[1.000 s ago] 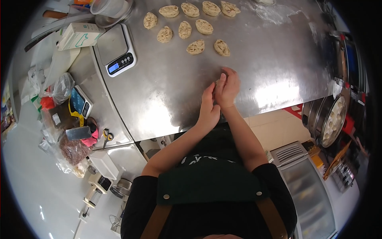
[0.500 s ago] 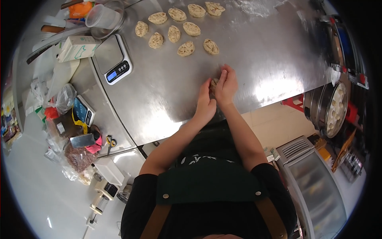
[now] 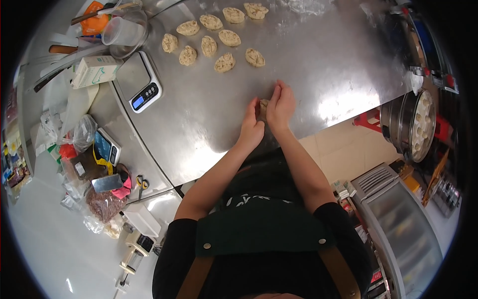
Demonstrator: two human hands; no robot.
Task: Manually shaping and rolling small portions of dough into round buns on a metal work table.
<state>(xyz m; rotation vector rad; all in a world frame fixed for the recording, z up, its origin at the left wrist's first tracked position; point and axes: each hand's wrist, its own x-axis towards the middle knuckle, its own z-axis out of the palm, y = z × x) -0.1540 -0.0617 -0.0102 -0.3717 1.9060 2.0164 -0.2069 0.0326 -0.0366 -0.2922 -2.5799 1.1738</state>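
Observation:
A small piece of speckled dough (image 3: 263, 106) lies between my hands, close to the near edge of the steel table. My left hand (image 3: 252, 124) cups it from the left with fingers pointing away from me. From the other side my right hand (image 3: 281, 107) curves around it, fingers held together. Part of this dough is hidden by the palms. Beyond my hands, several oval speckled dough pieces (image 3: 225, 63) sit in loose rows on the table.
A white digital scale (image 3: 146, 95) stands left of the dough, with a carton (image 3: 97, 71) beside it. Farther left are a second scale (image 3: 107, 145), a phone (image 3: 106, 183) and scissors (image 3: 142, 184). Flour (image 3: 306, 6) dusts the far tabletop. A round steamer (image 3: 422, 125) is at the right.
The whole view has shifted slightly. My hands have parted a little at the fingertips, so more of the dough between them shows. The other dough pieces stay in their arrangement.

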